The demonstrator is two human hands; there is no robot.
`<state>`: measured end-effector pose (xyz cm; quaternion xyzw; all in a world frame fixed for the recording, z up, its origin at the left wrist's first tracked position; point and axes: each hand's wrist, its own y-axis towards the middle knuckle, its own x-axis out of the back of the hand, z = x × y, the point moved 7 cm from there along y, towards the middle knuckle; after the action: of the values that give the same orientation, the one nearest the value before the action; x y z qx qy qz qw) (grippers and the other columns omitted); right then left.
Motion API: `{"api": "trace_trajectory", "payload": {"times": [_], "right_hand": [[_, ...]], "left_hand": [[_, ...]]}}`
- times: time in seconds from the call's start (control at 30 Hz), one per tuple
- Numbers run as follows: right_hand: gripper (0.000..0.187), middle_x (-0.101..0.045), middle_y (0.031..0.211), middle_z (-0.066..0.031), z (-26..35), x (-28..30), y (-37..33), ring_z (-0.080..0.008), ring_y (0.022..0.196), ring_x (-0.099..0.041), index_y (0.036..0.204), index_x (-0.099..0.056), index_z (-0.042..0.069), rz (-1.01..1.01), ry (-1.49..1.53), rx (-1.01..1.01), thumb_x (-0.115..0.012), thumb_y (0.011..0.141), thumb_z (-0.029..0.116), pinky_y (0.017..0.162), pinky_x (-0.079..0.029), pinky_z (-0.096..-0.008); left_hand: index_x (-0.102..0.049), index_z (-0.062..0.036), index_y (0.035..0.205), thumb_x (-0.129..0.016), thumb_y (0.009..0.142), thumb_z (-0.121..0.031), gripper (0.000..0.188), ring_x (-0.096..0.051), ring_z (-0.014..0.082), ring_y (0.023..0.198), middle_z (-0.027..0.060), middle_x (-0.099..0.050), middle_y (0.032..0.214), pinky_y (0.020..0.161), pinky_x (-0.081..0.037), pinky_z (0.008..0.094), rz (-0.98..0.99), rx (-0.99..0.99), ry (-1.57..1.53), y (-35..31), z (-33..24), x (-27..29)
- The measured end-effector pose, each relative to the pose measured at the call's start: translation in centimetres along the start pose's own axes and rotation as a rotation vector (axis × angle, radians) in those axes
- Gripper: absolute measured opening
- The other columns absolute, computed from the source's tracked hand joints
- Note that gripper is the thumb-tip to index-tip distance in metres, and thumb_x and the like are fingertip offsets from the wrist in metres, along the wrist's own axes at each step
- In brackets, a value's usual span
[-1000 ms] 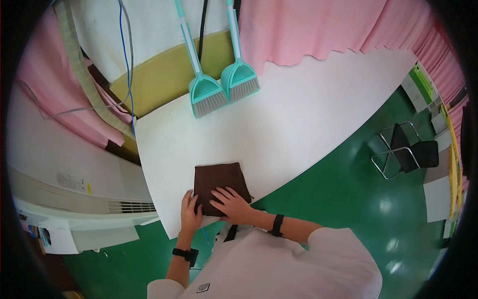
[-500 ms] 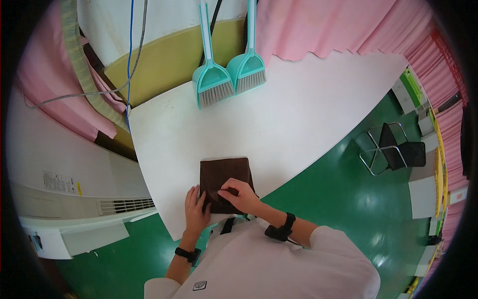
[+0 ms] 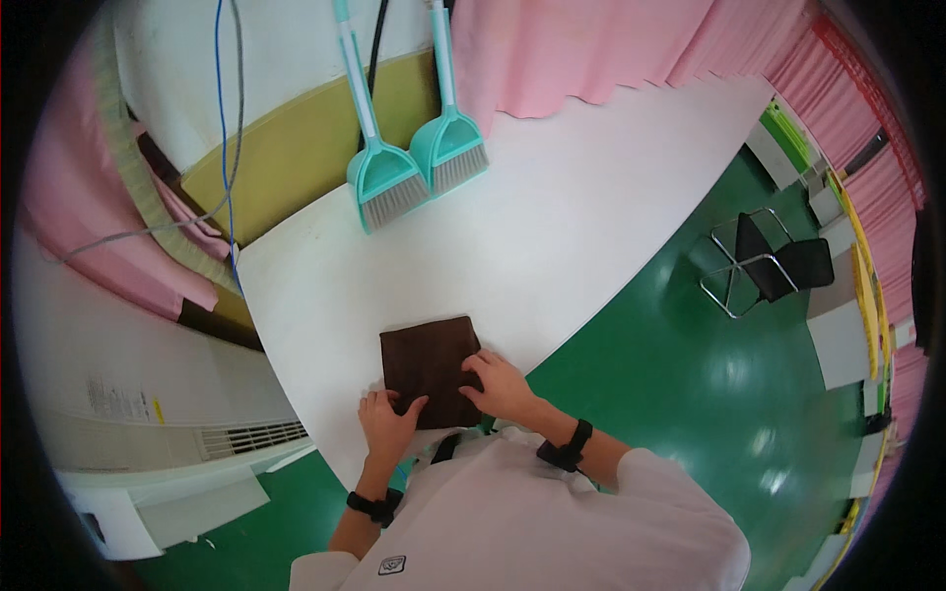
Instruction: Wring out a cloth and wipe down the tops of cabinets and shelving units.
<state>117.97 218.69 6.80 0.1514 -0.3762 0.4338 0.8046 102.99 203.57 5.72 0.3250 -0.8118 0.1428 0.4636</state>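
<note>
A dark brown cloth, folded into a rough square, lies flat on the near part of the white table. My left hand rests at its lower left edge, the thumb reaching over the cloth and the fingers curved, with a gap between them. On the opposite side, my right hand touches the right edge, thumb and forefinger apart on top of the fabric. The undersides of the fingers are partly hidden. Black bands sit on both wrists.
Two turquoise dustpans with brushes, a left one and a right one, stand at the table's back against the wall. Cables hang at the left near a white air conditioner. A black chair stands on the green floor.
My right hand has moved from the middle of the cloth to its right edge, its fingers spreading. My left thumb now lies further over the cloth. The view has shifted slightly.
</note>
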Motion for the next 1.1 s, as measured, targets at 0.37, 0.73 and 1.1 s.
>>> {"api": "trace_trajectory", "payload": {"times": [0.37, 0.73, 1.1], "right_hand": [[0.032, -0.063, 0.080, -0.0099, -2.4, -0.9, -0.9, -0.0230, 0.071, -0.062, 0.083, -0.064, 0.004, 0.119, 0.139, -0.305, -0.077, 0.078, 0.032, 0.063, -0.049, -0.0371], [0.028, -0.064, 0.075, -0.0087, -5.8, -3.5, 0.8, -0.0183, 0.070, -0.061, 0.086, -0.065, 0.001, 0.103, 0.607, -0.320, -0.077, 0.077, 0.025, 0.065, -0.049, -0.0337], [0.027, -0.063, 0.077, -0.0060, -6.4, -3.3, 0.2, -0.0132, 0.062, -0.060, 0.092, -0.062, 0.001, 0.088, 0.774, -0.453, -0.074, 0.082, 0.022, 0.055, -0.050, -0.0273]], "left_hand": [[-0.064, 0.0056, 0.095, -0.077, 0.079, -0.022, 0.034, -0.061, 0.0166, 0.060, 0.0103, -0.066, 0.073, 0.050, -0.048, 0.0303, 0.388, 0.305, -0.415, 2.4, 4.4, -3.8], [-0.062, 0.0053, 0.094, -0.077, 0.079, -0.023, 0.035, -0.062, 0.0153, 0.062, 0.0118, -0.066, 0.075, 0.052, -0.049, 0.0310, 0.333, 0.378, -0.333, 2.0, 2.8, -3.0], [-0.054, -0.0084, 0.083, -0.069, 0.087, -0.020, 0.020, -0.043, 0.0078, 0.059, -0.0034, -0.048, 0.070, 0.052, -0.034, 0.0243, 0.251, 0.476, -0.805, 1.2, 2.4, -3.8]]}}
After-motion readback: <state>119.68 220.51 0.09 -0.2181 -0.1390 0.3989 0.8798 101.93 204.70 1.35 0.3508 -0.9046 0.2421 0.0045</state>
